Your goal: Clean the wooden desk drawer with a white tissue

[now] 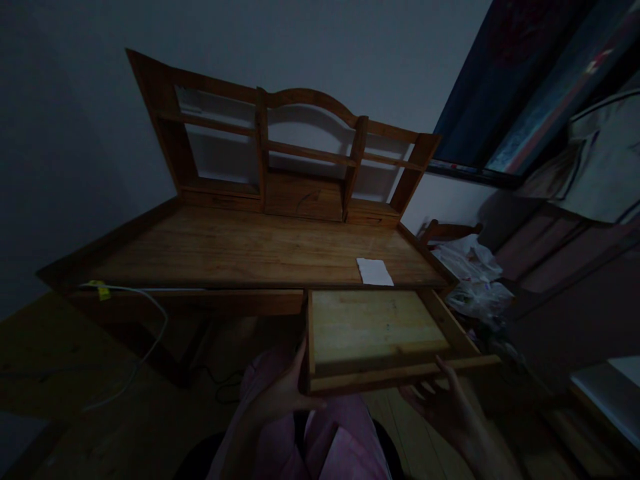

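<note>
A shallow wooden drawer (380, 327) is pulled out from the right front of a wooden desk (250, 247); nothing lies on its pale bottom. My left hand (285, 395) is around the drawer's near left corner, one digit up along the side wall and another stretched along below the front panel. My right hand (445, 403) grips the front panel towards its right end, thumb at the top edge and bent fingers lower down in front. Dim light blurs the fingertips. On the desktop, just behind the drawer, lies a white piece of paper (375, 272).
A wooden hutch (307, 153) with shelves and small drawers stands along the desk's back. A white cable (163, 320) with a yellow tag hangs over the left front edge. Plastic bags (473, 267) are piled right of the desk. My pink-clad legs (340, 433) are below the drawer.
</note>
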A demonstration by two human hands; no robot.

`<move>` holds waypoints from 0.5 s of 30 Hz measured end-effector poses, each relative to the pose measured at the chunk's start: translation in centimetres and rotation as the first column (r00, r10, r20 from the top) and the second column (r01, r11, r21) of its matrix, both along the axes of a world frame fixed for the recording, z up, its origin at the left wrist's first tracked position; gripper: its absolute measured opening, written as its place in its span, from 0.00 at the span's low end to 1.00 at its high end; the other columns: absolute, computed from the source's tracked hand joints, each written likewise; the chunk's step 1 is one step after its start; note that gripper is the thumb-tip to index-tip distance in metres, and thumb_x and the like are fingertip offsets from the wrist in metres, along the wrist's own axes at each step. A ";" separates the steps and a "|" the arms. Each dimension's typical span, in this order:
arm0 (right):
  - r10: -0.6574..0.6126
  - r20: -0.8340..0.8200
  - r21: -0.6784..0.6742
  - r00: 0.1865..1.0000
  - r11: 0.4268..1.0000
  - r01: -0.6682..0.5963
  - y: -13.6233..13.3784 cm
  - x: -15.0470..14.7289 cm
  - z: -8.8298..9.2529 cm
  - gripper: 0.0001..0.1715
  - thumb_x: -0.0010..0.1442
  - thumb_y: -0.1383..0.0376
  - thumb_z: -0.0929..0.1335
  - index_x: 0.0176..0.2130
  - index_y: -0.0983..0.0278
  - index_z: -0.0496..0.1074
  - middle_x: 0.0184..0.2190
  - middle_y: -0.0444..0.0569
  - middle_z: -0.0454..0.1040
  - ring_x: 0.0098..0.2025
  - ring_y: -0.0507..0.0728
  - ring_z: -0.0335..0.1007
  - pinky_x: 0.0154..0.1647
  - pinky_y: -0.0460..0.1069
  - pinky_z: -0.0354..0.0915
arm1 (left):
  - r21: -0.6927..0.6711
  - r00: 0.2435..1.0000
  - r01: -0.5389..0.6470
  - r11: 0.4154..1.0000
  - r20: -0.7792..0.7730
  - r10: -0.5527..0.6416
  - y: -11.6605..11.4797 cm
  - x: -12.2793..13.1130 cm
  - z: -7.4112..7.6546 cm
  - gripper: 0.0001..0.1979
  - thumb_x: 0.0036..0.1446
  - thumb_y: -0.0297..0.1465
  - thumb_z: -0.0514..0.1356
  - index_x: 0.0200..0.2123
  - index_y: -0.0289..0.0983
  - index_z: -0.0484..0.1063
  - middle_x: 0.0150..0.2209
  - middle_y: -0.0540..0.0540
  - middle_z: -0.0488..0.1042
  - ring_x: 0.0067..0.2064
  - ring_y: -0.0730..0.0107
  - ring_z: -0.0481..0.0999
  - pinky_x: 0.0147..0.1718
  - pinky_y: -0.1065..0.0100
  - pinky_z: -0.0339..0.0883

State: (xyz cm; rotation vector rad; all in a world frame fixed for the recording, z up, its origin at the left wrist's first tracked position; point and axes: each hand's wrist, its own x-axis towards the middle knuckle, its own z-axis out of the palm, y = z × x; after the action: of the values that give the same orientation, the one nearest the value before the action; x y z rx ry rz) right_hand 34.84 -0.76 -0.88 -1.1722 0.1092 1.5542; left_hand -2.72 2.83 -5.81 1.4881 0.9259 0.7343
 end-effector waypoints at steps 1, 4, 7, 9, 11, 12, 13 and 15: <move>-0.009 0.020 -0.006 1.000 1.000 0.009 0.2 0.0 0.3 0.26 0.56 0.55 0.76 0.48 0.61 0.67 0.45 0.53 0.73 0.53 0.70 0.75 0.55 0.67 0.74 | -0.023 0.998 -0.008 1.000 0.056 0.010 0.0 0.1 0.1 0.72 0.45 0.40 0.75 0.71 0.52 0.17 0.76 0.43 0.45 0.74 0.56 0.52 0.68 0.54 0.56; -0.026 0.051 -0.006 0.998 1.000 0.026 0.6 0.1 0.7 0.25 0.56 0.54 0.76 0.47 0.61 0.67 0.44 0.52 0.73 0.50 0.67 0.77 0.55 0.69 0.73 | -0.055 0.988 -0.039 0.998 0.150 0.047 -0.1 0.3 0.4 0.69 0.45 0.38 0.75 0.72 0.55 0.23 0.75 0.44 0.48 0.72 0.54 0.57 0.66 0.52 0.60; -0.026 0.051 0.013 0.998 1.000 0.025 0.8 0.4 0.7 0.23 0.57 0.54 0.76 0.46 0.60 0.68 0.44 0.52 0.74 0.50 0.67 0.77 0.56 0.69 0.73 | -0.067 0.981 -0.066 0.996 0.176 0.077 -0.1 0.4 0.5 0.68 0.43 0.37 0.76 0.73 0.55 0.29 0.75 0.44 0.49 0.72 0.53 0.57 0.66 0.52 0.61; -0.026 0.048 0.019 0.998 1.000 0.025 0.8 0.4 0.7 0.23 0.57 0.55 0.76 0.46 0.60 0.68 0.45 0.52 0.74 0.50 0.67 0.77 0.56 0.69 0.72 | -0.079 0.980 -0.085 0.993 0.175 0.097 -0.2 0.5 0.6 0.67 0.42 0.36 0.76 0.74 0.54 0.33 0.75 0.43 0.47 0.73 0.53 0.53 0.66 0.53 0.61; -0.019 0.048 0.026 0.999 1.000 0.017 0.7 0.1 0.8 0.24 0.56 0.56 0.76 0.48 0.60 0.68 0.46 0.52 0.73 0.50 0.67 0.76 0.57 0.69 0.72 | -0.085 0.976 -0.109 0.990 0.179 0.123 -0.2 0.5 0.8 0.66 0.41 0.35 0.77 0.74 0.54 0.36 0.75 0.45 0.43 0.74 0.53 0.47 0.66 0.53 0.61; -0.016 0.056 0.029 0.998 0.999 0.015 0.7 0.0 0.9 0.24 0.56 0.56 0.76 0.48 0.60 0.68 0.47 0.52 0.73 0.50 0.67 0.76 0.56 0.68 0.73 | -0.087 0.973 -0.118 0.989 0.187 0.133 -0.2 0.5 0.9 0.66 0.41 0.35 0.77 0.73 0.54 0.38 0.75 0.46 0.43 0.74 0.53 0.45 0.66 0.53 0.61; -0.015 0.069 0.031 0.997 0.999 0.013 0.7 -0.2 1.0 0.25 0.56 0.56 0.76 0.49 0.60 0.67 0.47 0.53 0.73 0.50 0.67 0.77 0.56 0.68 0.73 | -0.090 0.969 -0.128 0.988 0.199 0.144 -0.2 0.6 1.0 0.65 0.41 0.34 0.77 0.73 0.55 0.39 0.75 0.47 0.43 0.74 0.53 0.45 0.66 0.52 0.61; -0.027 0.095 0.026 0.995 0.999 0.024 0.7 -0.5 1.2 0.25 0.56 0.56 0.76 0.49 0.60 0.67 0.46 0.53 0.73 0.50 0.67 0.77 0.55 0.67 0.74 | -0.098 0.962 -0.142 0.985 0.221 0.161 -0.2 0.8 1.3 0.64 0.40 0.33 0.77 0.73 0.56 0.41 0.75 0.47 0.47 0.74 0.53 0.48 0.66 0.50 0.60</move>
State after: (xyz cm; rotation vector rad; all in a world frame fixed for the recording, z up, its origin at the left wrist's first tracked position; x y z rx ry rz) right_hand 34.31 -0.03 0.30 -1.2187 0.0415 1.4711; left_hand -1.91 2.67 -4.54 1.2415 0.8892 0.9474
